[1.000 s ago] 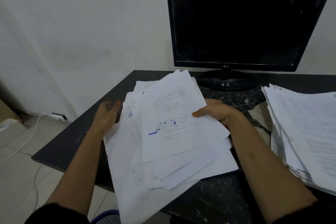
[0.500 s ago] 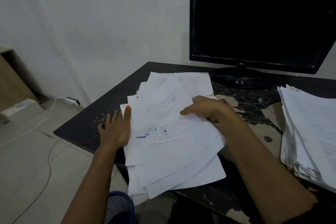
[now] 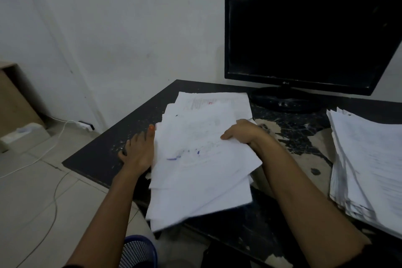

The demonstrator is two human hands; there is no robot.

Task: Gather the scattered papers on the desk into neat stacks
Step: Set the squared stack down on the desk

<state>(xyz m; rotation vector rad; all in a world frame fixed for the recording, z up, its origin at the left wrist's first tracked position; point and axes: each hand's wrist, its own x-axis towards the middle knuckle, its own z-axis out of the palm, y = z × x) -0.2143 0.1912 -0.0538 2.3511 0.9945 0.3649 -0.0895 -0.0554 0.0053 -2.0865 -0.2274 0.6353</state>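
Observation:
A loose bundle of white papers (image 3: 202, 159) with blue ink marks lies on the left part of the dark desk (image 3: 104, 154), its near end hanging over the front edge. My right hand (image 3: 241, 132) grips the bundle's right edge, thumb on top and fingers underneath. My left hand (image 3: 139, 150) presses flat with straight fingers against the bundle's left edge. A tall stack of white papers (image 3: 367, 163) sits on the right side of the desk, apart from both hands.
A black monitor (image 3: 304, 39) on its stand sits at the back of the desk against the wall. A blue mesh bin (image 3: 139, 252) is on the floor below the desk's front edge. A white cable (image 3: 50, 148) runs across the tiled floor at left, near a brown box (image 3: 15, 102).
The fanned papers have been pushed together into a tighter bundle and set lower on the desk. My left hand moved from under the sheets to their left edge. The view shifted left.

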